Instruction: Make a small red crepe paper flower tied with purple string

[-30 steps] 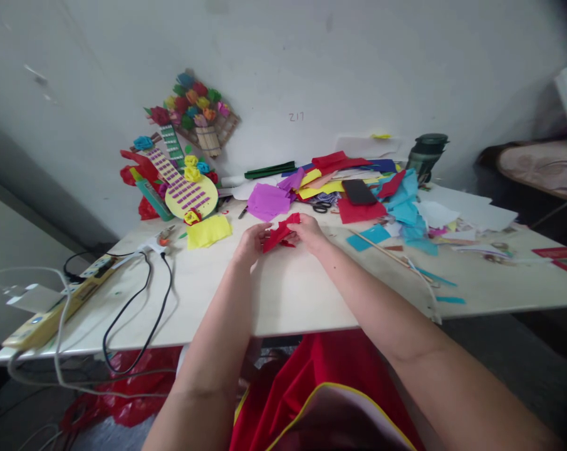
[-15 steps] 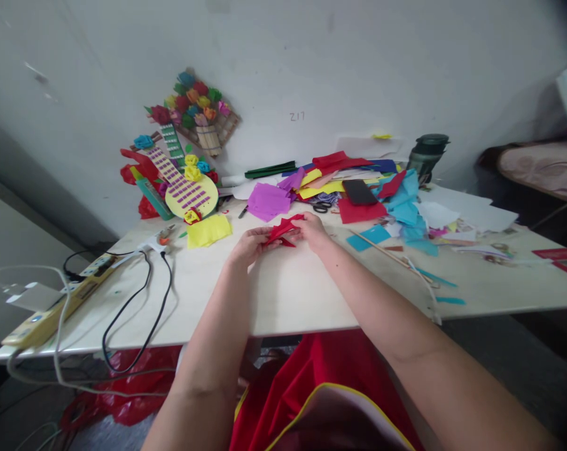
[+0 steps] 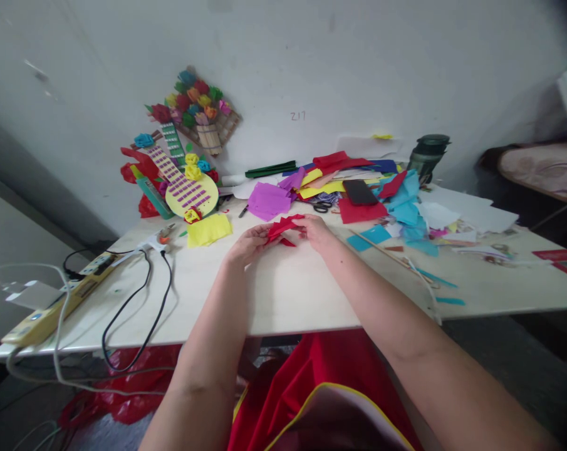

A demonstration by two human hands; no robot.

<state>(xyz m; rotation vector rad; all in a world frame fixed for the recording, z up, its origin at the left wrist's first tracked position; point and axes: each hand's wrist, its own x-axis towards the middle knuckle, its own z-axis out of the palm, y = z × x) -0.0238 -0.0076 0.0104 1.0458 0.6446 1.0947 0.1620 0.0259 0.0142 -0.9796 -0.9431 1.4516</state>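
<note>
A strip of red crepe paper [image 3: 283, 226] with a jagged, pointed upper edge spans the space between my hands, just above the white table. My left hand [image 3: 250, 244] pinches its left end, and my right hand [image 3: 315, 229] grips the right end. Another small pointed red piece [image 3: 287, 242] shows below the strip, between the hands; whether it is joined to the strip I cannot tell. Beyond my hands lie purple paper sheets [image 3: 268, 202] and black-handled scissors [image 3: 321, 207]. To the left is a stack of yellow paper [image 3: 209, 230].
A guitar-shaped craft [image 3: 189, 194] with paper flowers and a green glue bottle [image 3: 152, 193] stand at the back left. A black phone [image 3: 359, 192] rests on red paper. A dark bottle [image 3: 428, 156] stands behind. A power strip [image 3: 57, 307] with cables lies along the left edge.
The red strip's upper edge now shows more separate points and sits a little differently between my fingers. Both hands have shifted only slightly.
</note>
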